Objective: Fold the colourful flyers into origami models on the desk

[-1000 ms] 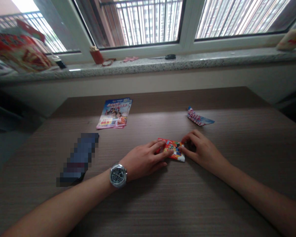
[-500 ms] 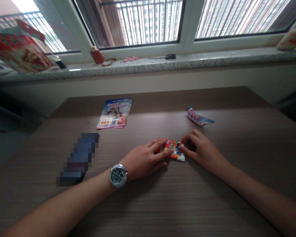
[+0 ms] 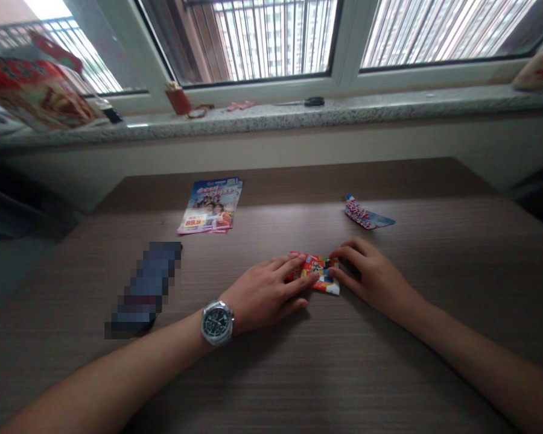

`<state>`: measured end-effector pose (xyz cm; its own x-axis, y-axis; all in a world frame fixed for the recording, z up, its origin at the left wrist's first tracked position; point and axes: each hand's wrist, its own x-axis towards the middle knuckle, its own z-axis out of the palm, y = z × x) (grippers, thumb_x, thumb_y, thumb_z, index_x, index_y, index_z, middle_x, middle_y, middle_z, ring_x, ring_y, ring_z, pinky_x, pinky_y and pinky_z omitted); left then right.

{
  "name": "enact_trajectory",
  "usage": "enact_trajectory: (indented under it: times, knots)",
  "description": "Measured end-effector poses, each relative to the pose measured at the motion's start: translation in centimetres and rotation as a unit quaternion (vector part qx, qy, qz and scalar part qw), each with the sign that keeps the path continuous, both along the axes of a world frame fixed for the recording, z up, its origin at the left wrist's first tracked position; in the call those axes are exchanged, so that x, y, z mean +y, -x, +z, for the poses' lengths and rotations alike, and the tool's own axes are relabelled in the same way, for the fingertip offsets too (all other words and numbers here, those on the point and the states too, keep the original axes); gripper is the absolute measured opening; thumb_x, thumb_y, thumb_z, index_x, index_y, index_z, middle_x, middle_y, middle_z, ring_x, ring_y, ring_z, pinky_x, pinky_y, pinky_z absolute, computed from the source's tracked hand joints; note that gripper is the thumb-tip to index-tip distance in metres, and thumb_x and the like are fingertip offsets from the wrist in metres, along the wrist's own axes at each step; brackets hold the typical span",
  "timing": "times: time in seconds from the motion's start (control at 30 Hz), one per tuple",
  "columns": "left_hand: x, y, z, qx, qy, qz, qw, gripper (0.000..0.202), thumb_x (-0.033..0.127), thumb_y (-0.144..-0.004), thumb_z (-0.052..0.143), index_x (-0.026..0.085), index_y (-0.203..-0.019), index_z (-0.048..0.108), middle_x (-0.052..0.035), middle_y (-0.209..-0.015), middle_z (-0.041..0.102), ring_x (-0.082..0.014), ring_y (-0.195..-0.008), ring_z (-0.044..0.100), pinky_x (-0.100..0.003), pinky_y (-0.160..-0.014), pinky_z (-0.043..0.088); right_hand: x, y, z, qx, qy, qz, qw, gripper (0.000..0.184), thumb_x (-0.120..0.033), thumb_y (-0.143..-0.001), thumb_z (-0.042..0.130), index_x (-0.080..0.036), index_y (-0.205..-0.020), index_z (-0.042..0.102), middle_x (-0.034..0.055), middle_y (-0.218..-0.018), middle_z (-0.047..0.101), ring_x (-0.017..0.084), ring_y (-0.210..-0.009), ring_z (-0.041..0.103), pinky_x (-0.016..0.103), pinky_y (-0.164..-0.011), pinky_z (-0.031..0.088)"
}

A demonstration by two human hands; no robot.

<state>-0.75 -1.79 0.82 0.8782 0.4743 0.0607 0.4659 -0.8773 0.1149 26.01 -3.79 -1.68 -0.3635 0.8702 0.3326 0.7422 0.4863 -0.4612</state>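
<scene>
A small folded colourful leaflet [image 3: 319,276] lies flat on the brown wooden table [image 3: 298,374], between my two hands. My left hand [image 3: 265,293], with a steel watch on its wrist, rests fingers flat on the leaflet's left part and presses it down. My right hand [image 3: 373,276] sits at the leaflet's right edge, its fingertips curled and pinching that edge against the table.
A stack of flyers [image 3: 210,205] lies at the back left of the table. A folded paper piece [image 3: 366,215] lies at the back right. A blurred dark object [image 3: 142,289] is at the left. The stone windowsill [image 3: 389,105] holds scissors, a red holder and bags.
My hands and the leaflet stay almost where they were; my right fingers have flattened slightly on the leaflet's edge. The view has shifted a little.
</scene>
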Motion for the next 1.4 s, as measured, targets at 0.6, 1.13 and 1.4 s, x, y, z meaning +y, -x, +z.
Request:
enact_trajectory:
  times: [0.6,1.13,1.4]
  knots:
    - [0.1,-0.2,-0.3,-0.015,-0.028,-0.005,0.999,0.050,0.045,-0.102,0.044,0.024,-0.147,0.042,-0.0127,-0.152,0.043,-0.0302,-0.138,0.044,-0.047,-0.113,0.039,-1.5,1.0,0.0,-0.056,-0.030,0.074,0.995,0.037,-0.027,-0.098,0.056,-0.018,-0.134,0.061,0.0106,-0.138,0.063,0.026,-0.126,0.060,0.044,-0.107,0.050]
    - [1.1,1.0,0.0,0.019,0.021,-0.034,0.999,0.053,0.048,-0.103,0.040,0.034,-0.154,0.032,-0.0050,-0.163,0.027,-0.0253,-0.149,0.030,-0.046,-0.123,0.024,-1.7,0.7,-0.6,-0.077,-0.015,0.059,0.995,0.040,-0.032,-0.099,0.053,-0.017,-0.136,0.061,0.0091,-0.142,0.059,0.025,-0.128,0.058,0.044,-0.112,0.046]
    - [2.2,1.6,0.6,0.007,0.047,-0.073,0.996,0.051,0.042,-0.104,0.042,0.036,-0.153,0.031,-0.0024,-0.164,0.023,-0.0214,-0.150,0.028,-0.045,-0.124,0.020,-1.9,0.3,-0.6,-0.064,-0.014,0.067,0.996,0.041,-0.031,-0.099,0.054,-0.022,-0.138,0.059,0.0069,-0.144,0.058,0.024,-0.130,0.057,0.045,-0.112,0.046]
